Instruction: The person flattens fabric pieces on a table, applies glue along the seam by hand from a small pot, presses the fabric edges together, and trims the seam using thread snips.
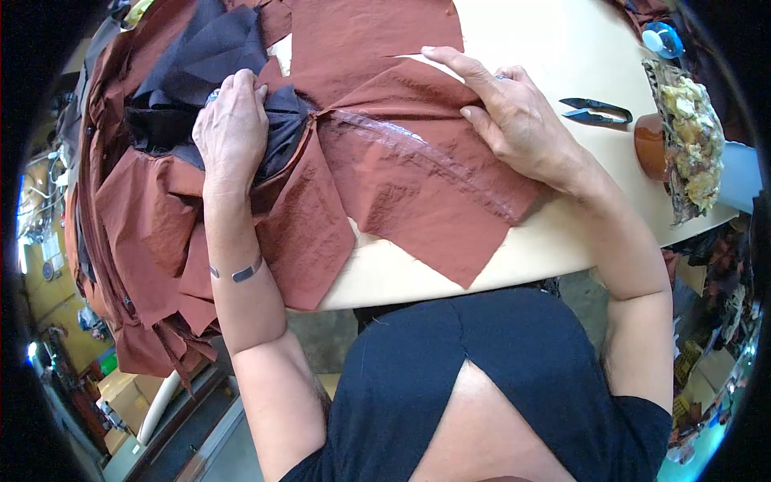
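Under left hand (233, 124), gripping bunched dark cloth (210, 50); under spread right hand (514, 112), touching rust cloth (438, 193); apparently joined between hands, seemingly unfinished at loose edges (466, 275) below

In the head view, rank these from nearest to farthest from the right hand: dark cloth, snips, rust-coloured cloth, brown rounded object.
1. Rust-coloured cloth, beneath the right hand
2. Snips, on the table to its right
3. Brown rounded object, farther right
4. Dark cloth, to the left, under the left hand
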The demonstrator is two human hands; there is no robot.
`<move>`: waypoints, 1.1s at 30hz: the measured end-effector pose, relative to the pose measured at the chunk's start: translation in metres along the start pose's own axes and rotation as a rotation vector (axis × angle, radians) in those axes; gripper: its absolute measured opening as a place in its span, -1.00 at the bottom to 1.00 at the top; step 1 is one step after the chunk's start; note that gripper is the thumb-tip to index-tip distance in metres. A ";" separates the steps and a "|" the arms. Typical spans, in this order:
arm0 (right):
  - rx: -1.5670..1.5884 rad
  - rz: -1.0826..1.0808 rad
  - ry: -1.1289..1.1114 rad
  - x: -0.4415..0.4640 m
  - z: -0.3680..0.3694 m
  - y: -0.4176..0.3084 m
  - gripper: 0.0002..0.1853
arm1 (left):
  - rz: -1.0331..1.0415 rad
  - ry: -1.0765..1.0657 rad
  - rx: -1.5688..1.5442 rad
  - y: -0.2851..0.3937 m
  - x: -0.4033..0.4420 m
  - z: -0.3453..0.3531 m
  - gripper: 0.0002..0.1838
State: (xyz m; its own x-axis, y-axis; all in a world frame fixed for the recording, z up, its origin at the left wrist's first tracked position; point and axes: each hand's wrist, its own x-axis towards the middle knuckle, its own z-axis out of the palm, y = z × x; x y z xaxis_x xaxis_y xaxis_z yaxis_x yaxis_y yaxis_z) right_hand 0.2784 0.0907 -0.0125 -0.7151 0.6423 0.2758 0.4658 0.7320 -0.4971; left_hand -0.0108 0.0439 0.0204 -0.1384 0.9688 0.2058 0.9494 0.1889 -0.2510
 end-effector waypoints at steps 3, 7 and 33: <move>0.011 0.001 -0.025 0.006 0.001 -0.001 -0.27 | 0.161 0.415 -0.129 0.000 -0.005 -0.007 -0.90; 0.020 0.041 -0.005 0.009 -0.006 0.001 -0.26 | 0.520 0.507 -0.620 0.029 -0.028 -0.037 -0.72; -0.069 0.044 -0.115 0.001 -0.008 0.009 -0.35 | 0.512 -0.088 -0.512 0.057 -0.010 -0.014 -0.82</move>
State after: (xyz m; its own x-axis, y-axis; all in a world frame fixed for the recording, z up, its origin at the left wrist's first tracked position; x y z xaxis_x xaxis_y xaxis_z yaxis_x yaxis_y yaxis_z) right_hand 0.2867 0.0998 -0.0100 -0.7459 0.6473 0.1570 0.5302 0.7198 -0.4481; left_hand 0.0488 0.0426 0.0177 0.3571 0.9288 0.0986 0.9109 -0.3697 0.1834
